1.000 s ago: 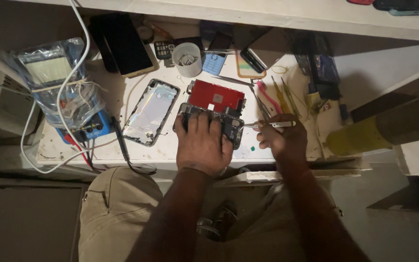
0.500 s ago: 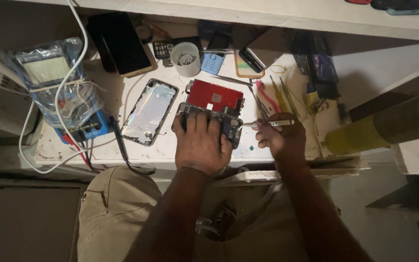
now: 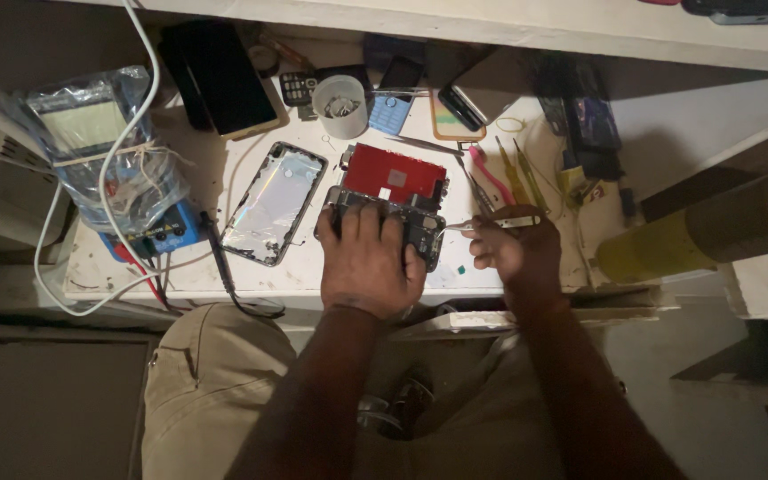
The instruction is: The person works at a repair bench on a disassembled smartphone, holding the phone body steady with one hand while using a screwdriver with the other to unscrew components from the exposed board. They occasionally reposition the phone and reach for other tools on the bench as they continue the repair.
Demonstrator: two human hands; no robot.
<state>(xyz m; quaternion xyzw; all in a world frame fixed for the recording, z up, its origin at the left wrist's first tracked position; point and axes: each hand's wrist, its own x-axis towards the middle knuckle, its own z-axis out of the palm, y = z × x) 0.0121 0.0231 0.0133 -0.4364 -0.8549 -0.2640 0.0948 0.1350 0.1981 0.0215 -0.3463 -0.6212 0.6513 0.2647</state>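
I am seeing the opened phone lying mid-counter under my left hand, its lifted screen panel lying just behind it. The back housing is sitting to its left, the cup behind. My right hand is resting at its right, holding tweezers.

A shiny empty phone back housing lies left of centre on the white worktable; far behind it rest a dark tablet, a white cup and a small blue keypad phone; a plastic-wrapped unit with white cables stands at the left; yellow-handled tools lie to the right; a yellow-green cylinder sits far right.
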